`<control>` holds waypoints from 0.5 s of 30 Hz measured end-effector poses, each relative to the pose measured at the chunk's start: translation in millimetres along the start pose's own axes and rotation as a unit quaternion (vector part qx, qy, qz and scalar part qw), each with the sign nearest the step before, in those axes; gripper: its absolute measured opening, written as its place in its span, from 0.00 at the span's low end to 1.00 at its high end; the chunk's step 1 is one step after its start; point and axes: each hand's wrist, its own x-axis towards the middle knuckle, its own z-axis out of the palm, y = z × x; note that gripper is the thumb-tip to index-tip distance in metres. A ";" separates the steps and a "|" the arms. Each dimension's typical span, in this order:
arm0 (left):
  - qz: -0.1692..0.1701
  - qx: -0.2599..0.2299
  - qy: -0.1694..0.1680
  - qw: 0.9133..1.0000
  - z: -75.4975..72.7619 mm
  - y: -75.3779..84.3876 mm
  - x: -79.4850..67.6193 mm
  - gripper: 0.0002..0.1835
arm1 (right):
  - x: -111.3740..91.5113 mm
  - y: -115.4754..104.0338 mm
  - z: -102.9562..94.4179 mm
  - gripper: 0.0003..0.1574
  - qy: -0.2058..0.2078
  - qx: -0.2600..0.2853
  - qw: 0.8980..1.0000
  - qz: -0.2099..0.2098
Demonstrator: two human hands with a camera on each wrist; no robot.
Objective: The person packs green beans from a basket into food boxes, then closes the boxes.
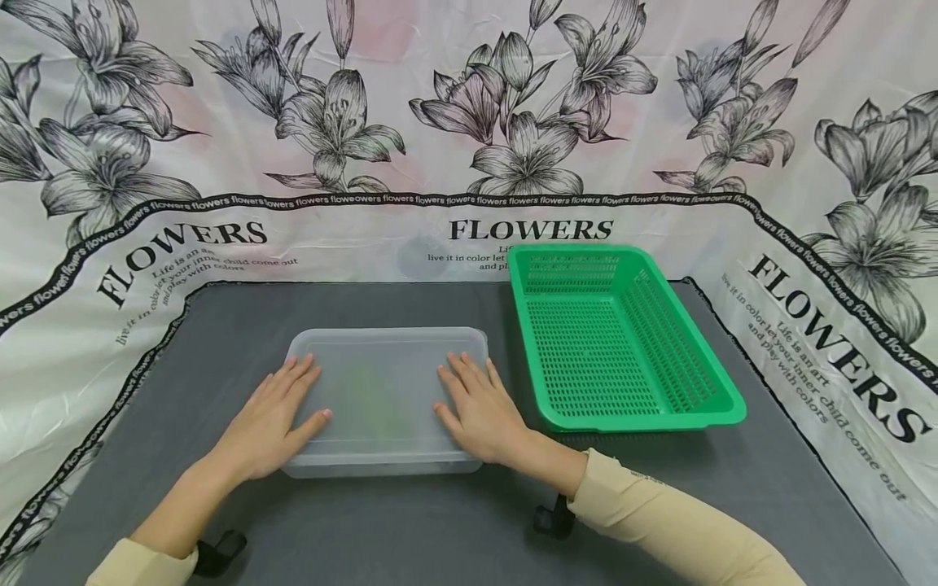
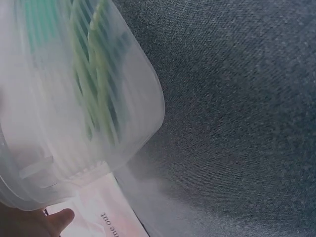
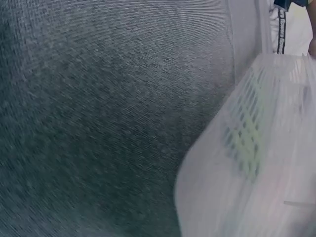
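Note:
A translucent plastic container (image 1: pixel 388 391) with a frosted lid stands on the grey table, and something green shows faintly through the lid. My left hand (image 1: pixel 267 423) rests flat on the lid's left edge with its fingers straight. On the right edge of the lid lies my right hand (image 1: pixel 484 415), its fingers extended and a little spread. Through the ribbed wall in the left wrist view, long thin green pieces (image 2: pixel 96 74) are visible inside. The right wrist view shows blurred pale green contents (image 3: pixel 247 138) behind the wall.
A green perforated plastic basket (image 1: pixel 601 354) stands just right of the container, with nothing in it. Grey cloth (image 1: pixel 366 529) covers the table. A white flower-printed sheet (image 1: pixel 381 236) borders the back and both sides.

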 end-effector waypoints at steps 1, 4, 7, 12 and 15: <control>-0.001 0.000 -0.002 1.000 -0.5 0.2 -0.4 0.38 | -0.1 -0.9 -0.9 0.35 -0.006 -0.004 1.000 -0.001; 0.000 0.001 -0.012 1.000 -2.2 1.0 0.1 0.38 | -0.3 -2.3 -4.4 0.36 -0.017 -0.016 1.000 -0.003; 0.011 0.012 -0.017 1.000 -5.3 2.8 1.8 0.37 | 0.3 -1.7 -10.0 0.34 -0.005 -0.026 0.999 -0.029; 0.040 0.044 -0.024 0.998 -15.6 5.8 8.7 0.35 | 8.4 3.9 -29.6 0.14 0.080 0.010 0.990 -0.112; 0.048 0.059 -0.027 0.997 -26.6 5.3 16.6 0.34 | 17.7 9.3 -48.6 0.08 0.112 0.037 0.985 -0.127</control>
